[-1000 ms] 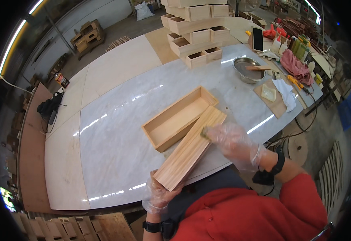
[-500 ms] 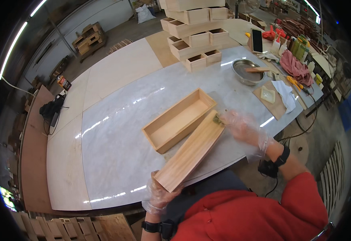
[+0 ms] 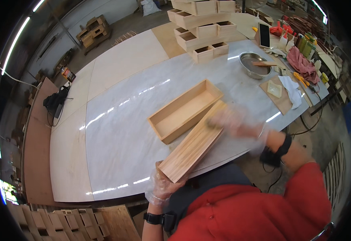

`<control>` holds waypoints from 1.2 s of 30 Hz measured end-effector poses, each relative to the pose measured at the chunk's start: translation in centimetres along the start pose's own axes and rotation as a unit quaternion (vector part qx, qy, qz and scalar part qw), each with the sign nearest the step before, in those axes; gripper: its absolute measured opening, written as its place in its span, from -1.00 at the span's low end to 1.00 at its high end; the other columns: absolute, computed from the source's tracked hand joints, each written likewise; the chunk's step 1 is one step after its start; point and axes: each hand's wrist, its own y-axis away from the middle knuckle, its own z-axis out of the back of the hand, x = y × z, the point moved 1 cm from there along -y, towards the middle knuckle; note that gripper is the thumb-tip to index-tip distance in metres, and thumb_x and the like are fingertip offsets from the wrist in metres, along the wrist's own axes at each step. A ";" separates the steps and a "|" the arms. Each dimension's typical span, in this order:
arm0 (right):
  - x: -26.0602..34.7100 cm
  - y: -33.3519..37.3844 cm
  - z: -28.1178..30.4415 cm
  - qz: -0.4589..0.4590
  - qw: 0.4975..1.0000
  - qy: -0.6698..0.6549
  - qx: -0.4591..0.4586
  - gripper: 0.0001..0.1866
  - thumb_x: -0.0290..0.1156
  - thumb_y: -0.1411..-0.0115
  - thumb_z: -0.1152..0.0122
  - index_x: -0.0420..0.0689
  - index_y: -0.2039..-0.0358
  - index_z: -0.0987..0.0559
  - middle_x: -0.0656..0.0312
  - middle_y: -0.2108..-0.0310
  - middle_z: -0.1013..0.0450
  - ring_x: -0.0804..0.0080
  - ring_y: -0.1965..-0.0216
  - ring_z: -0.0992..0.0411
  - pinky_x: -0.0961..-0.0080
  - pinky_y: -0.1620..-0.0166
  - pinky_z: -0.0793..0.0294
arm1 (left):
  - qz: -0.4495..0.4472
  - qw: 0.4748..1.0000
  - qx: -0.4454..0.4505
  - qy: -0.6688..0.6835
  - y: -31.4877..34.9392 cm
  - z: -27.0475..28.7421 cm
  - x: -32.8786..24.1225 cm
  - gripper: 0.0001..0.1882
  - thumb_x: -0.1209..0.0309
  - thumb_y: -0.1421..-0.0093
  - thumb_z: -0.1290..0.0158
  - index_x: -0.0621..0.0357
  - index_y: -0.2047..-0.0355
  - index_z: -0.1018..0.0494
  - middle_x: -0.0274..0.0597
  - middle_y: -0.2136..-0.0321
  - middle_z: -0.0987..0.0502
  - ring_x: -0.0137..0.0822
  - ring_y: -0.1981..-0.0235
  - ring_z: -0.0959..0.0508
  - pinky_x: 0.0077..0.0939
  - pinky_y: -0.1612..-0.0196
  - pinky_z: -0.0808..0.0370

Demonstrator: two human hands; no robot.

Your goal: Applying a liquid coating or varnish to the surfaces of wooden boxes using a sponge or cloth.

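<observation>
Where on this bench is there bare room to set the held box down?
Bare marble left of the open tray, and the pale boards beyond it. Crowded at far right: bowl, rags, bottles, and stacked boxes at the back.

The right hand (image 3: 229,121) is smeared by motion blur, so its fingers and whatever it presses on the long wooden box (image 3: 193,146) cannot be made out. The left hand (image 3: 163,184) is half hidden under that box's near end. The bottles (image 3: 304,42) on the counter's (image 3: 115,132) far corner are too small to tell apart.
</observation>
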 end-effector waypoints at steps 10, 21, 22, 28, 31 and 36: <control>12.9 -7.2 -1.3 0.089 0.960 -0.159 0.213 -0.65 -0.46 -0.05 -0.12 -0.11 0.08 -0.49 0.18 0.28 -0.50 0.21 0.26 -0.52 0.34 0.24 -0.53 | 0.057 0.996 0.026 0.068 0.6 0.0 1.6 -0.14 0.17 0.22 -0.47 0.24 0.06 -0.17 -0.13 0.35 -0.48 -0.16 0.34 -0.54 -0.32 0.25 -0.49; 7.6 -5.0 1.0 0.075 0.992 -0.010 0.100 -0.70 -0.56 0.00 -0.08 -0.17 0.19 -0.56 0.13 0.32 -0.51 0.25 0.30 -0.52 0.38 0.29 -0.52 | 0.031 0.999 0.027 -0.001 -0.2 0.6 -0.8 -0.25 0.24 0.16 -0.42 0.26 0.08 -0.23 -0.04 0.27 -0.44 -0.11 0.30 -0.55 -0.30 0.28 -0.50; 10.1 -5.8 0.1 0.078 0.985 -0.072 0.134 -0.65 -0.53 0.00 -0.11 -0.16 0.13 -0.53 0.14 0.29 -0.50 0.24 0.31 -0.52 0.37 0.28 -0.53 | 0.031 0.999 0.032 -0.001 -0.4 0.5 -0.6 -0.26 0.24 0.16 -0.42 0.25 0.08 -0.24 -0.03 0.25 -0.45 -0.11 0.30 -0.55 -0.31 0.28 -0.50; 9.9 -6.6 -0.2 0.107 0.980 -0.103 0.129 -0.71 -0.50 -0.06 -0.06 -0.13 0.16 -0.52 0.20 0.41 -0.43 0.27 0.41 -0.46 0.34 0.40 -0.48 | 0.085 0.996 0.030 0.027 -0.4 0.9 -1.5 -0.29 0.25 0.16 -0.43 0.23 0.12 -0.24 -0.01 0.34 -0.51 -0.15 0.33 -0.58 -0.33 0.29 -0.51; 4.6 -5.4 -0.6 0.078 0.993 -0.048 0.071 -0.66 -0.51 -0.06 -0.07 -0.11 0.10 -0.52 0.21 0.39 -0.45 0.27 0.43 -0.46 0.32 0.42 -0.47 | 0.060 0.998 0.011 0.006 -0.5 0.7 -1.5 -0.32 0.19 0.15 -0.42 0.22 0.15 -0.27 -0.01 0.38 -0.53 -0.08 0.37 -0.59 -0.30 0.32 -0.52; 10.3 -9.2 -3.4 0.101 0.983 -0.107 0.109 -0.67 -0.48 -0.04 -0.08 -0.18 0.13 -0.51 0.17 0.40 -0.44 0.23 0.47 -0.44 0.30 0.41 -0.45 | 0.070 0.997 0.015 -0.014 -0.8 1.1 -1.4 -0.33 0.13 0.15 -0.39 0.21 0.16 -0.31 -0.04 0.42 -0.55 0.01 0.38 -0.59 -0.27 0.34 -0.52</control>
